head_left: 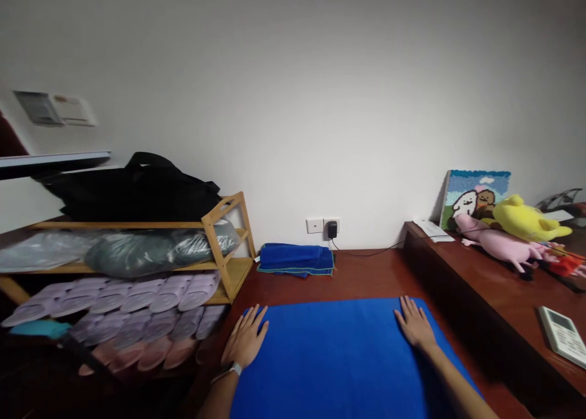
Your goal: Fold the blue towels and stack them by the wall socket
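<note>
A large, flat blue cloth (343,358) lies spread on a reddish-brown wooden surface (366,275). My left hand (245,336) rests with its fingers apart at the cloth's left edge, partly on the wood, and a wristwatch sits on that wrist. My right hand (414,324) lies flat on the cloth near its far right corner, fingers apart. Neither hand holds anything. A folded blue towel (295,259) lies beyond the cloth, against the wall.
On the left, a wooden shelf (229,248) holds lilac slippers, wrapped bedding and a black bag. A charger sits in a wall socket (332,229). To the right, a raised wooden ledge (480,285) bears plush toys and a white remote control (562,335).
</note>
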The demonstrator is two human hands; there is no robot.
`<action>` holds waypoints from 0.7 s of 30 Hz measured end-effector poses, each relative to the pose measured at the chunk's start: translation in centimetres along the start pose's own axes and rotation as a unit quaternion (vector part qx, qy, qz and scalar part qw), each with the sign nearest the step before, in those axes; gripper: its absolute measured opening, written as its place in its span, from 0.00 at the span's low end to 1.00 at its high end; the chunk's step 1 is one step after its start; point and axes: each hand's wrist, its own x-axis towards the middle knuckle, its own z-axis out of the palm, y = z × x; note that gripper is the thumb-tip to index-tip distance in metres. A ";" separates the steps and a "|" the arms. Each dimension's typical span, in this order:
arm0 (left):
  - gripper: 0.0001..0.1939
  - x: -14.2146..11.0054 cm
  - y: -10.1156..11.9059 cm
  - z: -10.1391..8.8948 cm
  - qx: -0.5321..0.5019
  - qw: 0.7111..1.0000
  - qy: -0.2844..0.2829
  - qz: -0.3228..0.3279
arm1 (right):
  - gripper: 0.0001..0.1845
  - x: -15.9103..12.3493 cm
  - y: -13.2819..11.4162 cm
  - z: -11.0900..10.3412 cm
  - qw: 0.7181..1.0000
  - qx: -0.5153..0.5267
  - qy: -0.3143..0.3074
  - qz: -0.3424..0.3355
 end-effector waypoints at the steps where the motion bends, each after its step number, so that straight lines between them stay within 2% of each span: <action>1: 0.29 0.1 -0.1 0.1 -0.001 1.000 0.001 0.001 | 0.43 0.4 1.6 0.2 1.000 -0.001 0.005 0.014; 4: 0.29 0.2 -0.4 0.2 -0.002 1.000 0.000 0.006 | 0.44 0.9 3.9 0.6 0.999 0.000 0.017 0.033; 9: 0.29 0.2 -0.4 0.2 0.001 1.000 -0.006 0.002 | 0.45 1.0 4.2 1.3 0.999 0.006 0.018 0.041; 12: 0.29 0.1 -0.2 0.0 0.003 1.000 -0.007 -0.003 | 0.44 1.1 5.1 1.7 0.998 0.008 0.023 0.052; 15: 0.29 0.0 0.1 -0.3 0.008 1.000 -0.011 0.001 | 0.42 1.1 5.8 1.2 0.997 0.005 0.014 0.073; 18: 0.29 -0.1 0.3 -0.6 0.013 1.000 -0.017 0.004 | 0.42 0.6 3.3 -0.5 0.995 -0.010 0.022 0.093; 19: 0.29 -0.1 0.4 -0.6 0.015 1.000 -0.018 0.005 | 0.41 0.2 1.5 -1.2 0.995 -0.014 0.038 0.090; 21: 0.29 -0.1 0.4 -0.7 0.014 1.000 -0.018 0.006 | 0.39 -0.9 -3.8 -2.5 0.996 -0.012 0.078 0.041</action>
